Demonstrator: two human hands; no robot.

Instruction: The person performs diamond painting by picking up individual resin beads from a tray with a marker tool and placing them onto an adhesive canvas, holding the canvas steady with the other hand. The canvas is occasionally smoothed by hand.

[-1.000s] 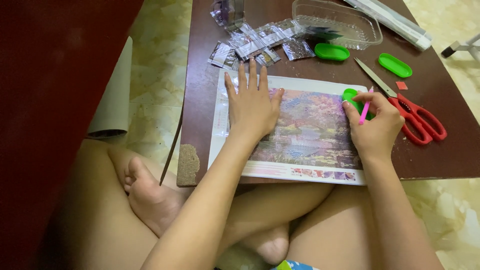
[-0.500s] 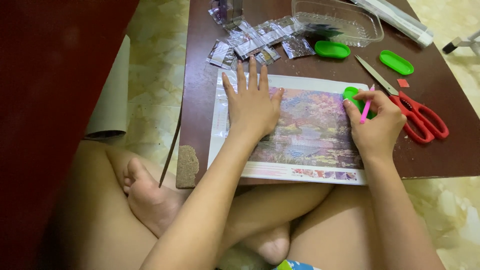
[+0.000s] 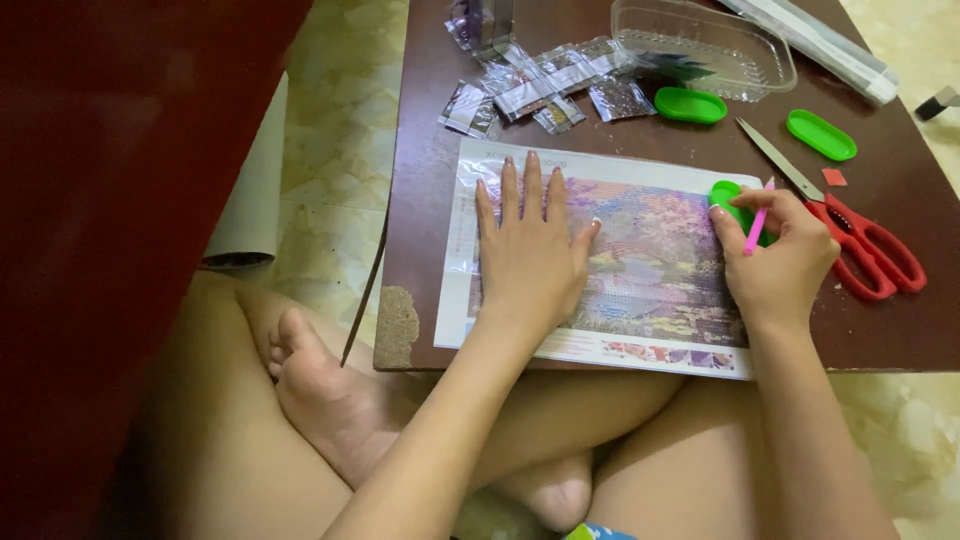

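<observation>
On the low brown table [image 3: 880,330], a bead-mosaic canvas [image 3: 650,260] is laid flat with its near edge overhanging toward the lap. Left hand [image 3: 530,250] is pressed palm-down on the canvas's left half, fingers spread and nothing gripped, apparently so the sheet is kept from sliding or curling. Right hand [image 3: 785,255] is curled around a pink applicator pen [image 3: 757,228], pinched between thumb and fingers, tip angled down at the canvas's right edge. A small green tray [image 3: 728,197] is seen just beside that hand at 11 o'clock, within easy dipping reach. Red-handled scissors [image 3: 860,245] lie at 3 o'clock of it. Bead packets [image 3: 545,85] and a clear plastic tub [image 3: 705,45] are parked at 12 o'clock, away from the working area.
</observation>
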